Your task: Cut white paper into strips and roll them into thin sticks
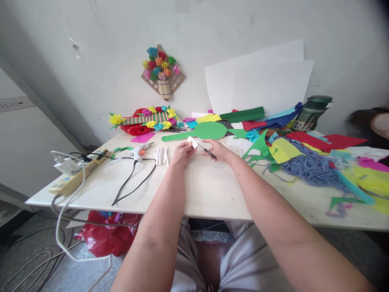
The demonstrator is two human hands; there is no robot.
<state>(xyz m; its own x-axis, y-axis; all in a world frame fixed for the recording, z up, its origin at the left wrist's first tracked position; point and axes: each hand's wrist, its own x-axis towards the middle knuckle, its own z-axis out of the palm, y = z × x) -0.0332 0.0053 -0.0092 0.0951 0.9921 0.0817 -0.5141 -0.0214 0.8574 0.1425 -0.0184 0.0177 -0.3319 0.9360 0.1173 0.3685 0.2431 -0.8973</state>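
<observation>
The left hand point(181, 153) pinches a small white paper piece point(192, 141) at its one o'clock, fingers closed on it above the table point(206, 190). The right hand point(219, 150) grips dark-handled scissors point(206, 149), their tip touching the paper, which is folded and plain; a green paddle shape point(206, 131) lies at twelve o'clock

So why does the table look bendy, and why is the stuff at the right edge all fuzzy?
Head view: the wide lens bows the table edge and stretches the arms; corners go dark. The brown thing at the right edge is smeared. Light is soft and even, with only faint shadows and no glare. In the middle, the left hand with its white piece and the right hand look fairly sharp.
</observation>
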